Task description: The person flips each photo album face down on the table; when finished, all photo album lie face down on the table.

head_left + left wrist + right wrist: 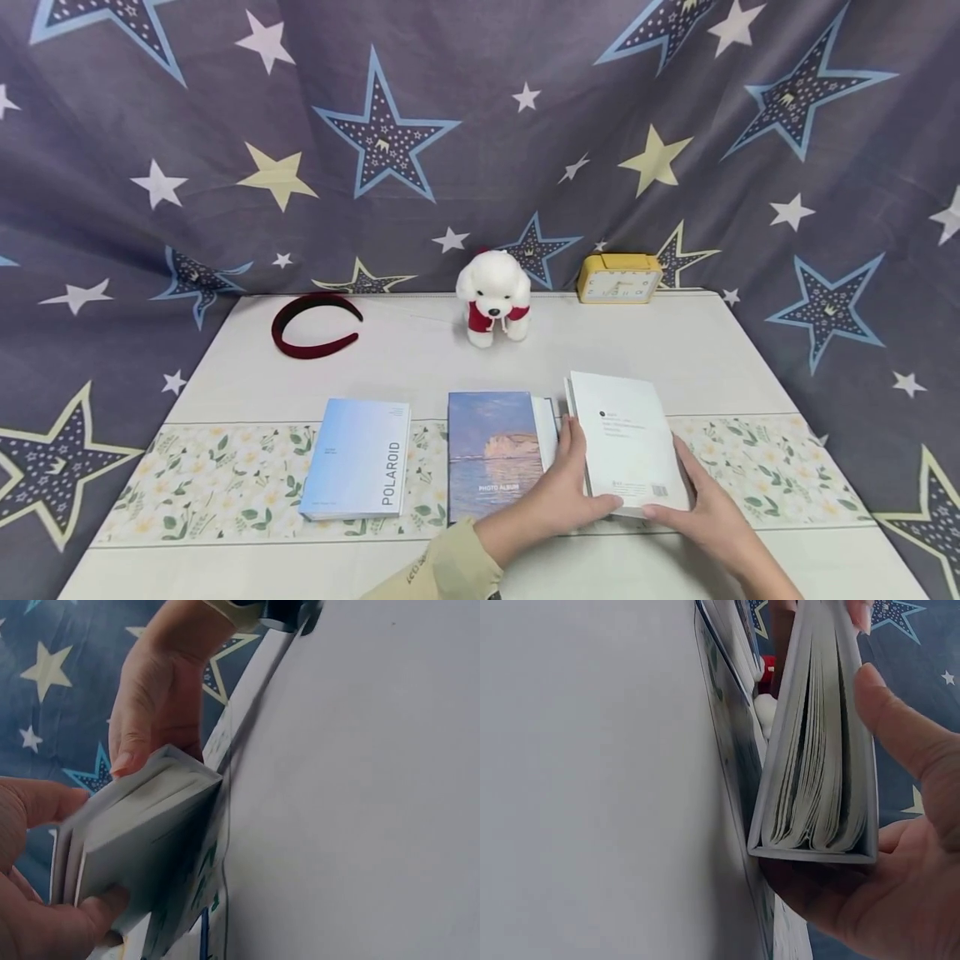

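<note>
A thick white photo album (626, 446), its face printed with small text and a barcode, is held between both hands at the right of the table. My left hand (558, 492) grips its left edge, thumb on the cover's lower corner. Along the opposite edge, my right hand (708, 508) holds it with the thumb on the cover and fingers underneath. The right wrist view shows its sleeve pages (817, 750) end-on between the covers. Close to my left hand lies an album with a seaside painting (491, 442), marked PHOTO ALBUM and partly covered by that forearm.
A pale blue POLAROID album (360, 458) lies left on the floral strip (225, 483). Along the back are a dark red headband (288, 342), a white plush dog (495, 287) in red, and a yellow clock (618, 279). A star-patterned curtain (480, 125) hangs behind the table.
</note>
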`<state>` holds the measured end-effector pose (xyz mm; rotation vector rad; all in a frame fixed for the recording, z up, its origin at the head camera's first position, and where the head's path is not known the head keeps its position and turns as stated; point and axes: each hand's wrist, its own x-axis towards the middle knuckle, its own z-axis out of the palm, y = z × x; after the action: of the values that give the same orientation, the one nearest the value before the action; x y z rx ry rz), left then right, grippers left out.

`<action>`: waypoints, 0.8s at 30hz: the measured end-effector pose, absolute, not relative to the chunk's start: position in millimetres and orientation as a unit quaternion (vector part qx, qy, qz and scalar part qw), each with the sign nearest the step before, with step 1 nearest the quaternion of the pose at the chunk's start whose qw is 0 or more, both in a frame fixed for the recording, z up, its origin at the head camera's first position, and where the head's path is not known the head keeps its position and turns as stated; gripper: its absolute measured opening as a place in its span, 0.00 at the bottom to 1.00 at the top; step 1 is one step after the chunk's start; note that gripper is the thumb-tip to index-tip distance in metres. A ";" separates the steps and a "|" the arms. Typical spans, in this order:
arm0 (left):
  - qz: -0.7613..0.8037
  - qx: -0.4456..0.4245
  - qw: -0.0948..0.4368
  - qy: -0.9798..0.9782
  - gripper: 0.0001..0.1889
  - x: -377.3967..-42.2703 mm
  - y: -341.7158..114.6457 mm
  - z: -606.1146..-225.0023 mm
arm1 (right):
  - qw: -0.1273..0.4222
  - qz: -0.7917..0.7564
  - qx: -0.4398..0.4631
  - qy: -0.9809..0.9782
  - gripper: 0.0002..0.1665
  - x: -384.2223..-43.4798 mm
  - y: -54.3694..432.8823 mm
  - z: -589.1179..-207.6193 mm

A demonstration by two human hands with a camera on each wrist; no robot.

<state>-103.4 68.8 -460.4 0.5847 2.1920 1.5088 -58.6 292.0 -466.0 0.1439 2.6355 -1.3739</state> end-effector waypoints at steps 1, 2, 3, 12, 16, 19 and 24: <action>0.536 0.213 0.205 0.791 0.59 -102.9 70.2 -461.3 | 0.085 -0.456 0.050 0.885 0.73 -57.8 293.6 -465.8; 0.528 0.215 0.202 0.796 0.59 -102.2 71.5 -462.2 | 0.088 -0.447 0.054 0.889 0.73 -57.2 295.0 -465.7; 0.525 0.218 0.201 0.798 0.59 -101.6 72.8 -463.1 | 0.090 -0.439 0.057 0.892 0.73 -56.6 296.3 -465.6; 0.447 0.247 0.204 0.835 0.51 -93.2 79.3 -472.8 | 0.083 -0.349 0.060 0.931 0.76 -53.0 305.1 -466.4; 0.377 0.272 0.195 0.864 0.44 -91.8 81.1 -474.7 | 0.076 -0.340 0.051 0.936 0.78 -52.0 305.0 -465.0; 0.316 0.286 0.182 0.886 0.40 -91.8 83.2 -475.3 | 0.070 -0.330 0.049 0.940 0.78 -51.5 304.3 -463.7; 0.265 0.292 0.160 0.905 0.38 -91.2 82.7 -473.4 | 0.063 -0.308 0.042 0.948 0.78 -51.0 300.0 -460.4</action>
<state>-91.2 82.7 -473.4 0.8346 2.5854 0.7565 -51.0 300.0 -460.4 0.1264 2.8660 -0.9303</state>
